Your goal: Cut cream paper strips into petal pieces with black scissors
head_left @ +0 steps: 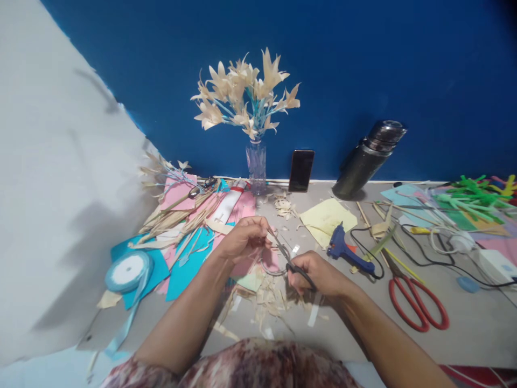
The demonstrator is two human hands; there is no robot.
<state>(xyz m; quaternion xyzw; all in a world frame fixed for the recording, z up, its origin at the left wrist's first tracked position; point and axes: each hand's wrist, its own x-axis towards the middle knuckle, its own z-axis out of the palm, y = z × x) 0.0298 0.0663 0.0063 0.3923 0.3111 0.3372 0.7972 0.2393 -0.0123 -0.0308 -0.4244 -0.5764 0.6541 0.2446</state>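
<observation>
My left hand (243,237) is closed in a pinch on a small piece I cannot make out, just above a heap of cream paper scraps (264,299). My right hand (317,274) grips the black handles of small scissors (287,258), whose blades point up-left toward the left fingertips. Both hands hover over the grey table (464,328) near its front edge. A clear tape ring (270,264) lies under them.
A vase of cream paper flowers (248,102) stands at the back by a phone (301,170) and a dark flask (369,159). Blue glue gun (343,249), red scissors (416,302), cables right. Coloured paper sheets (186,264) and a blue ribbon spool (128,271) left.
</observation>
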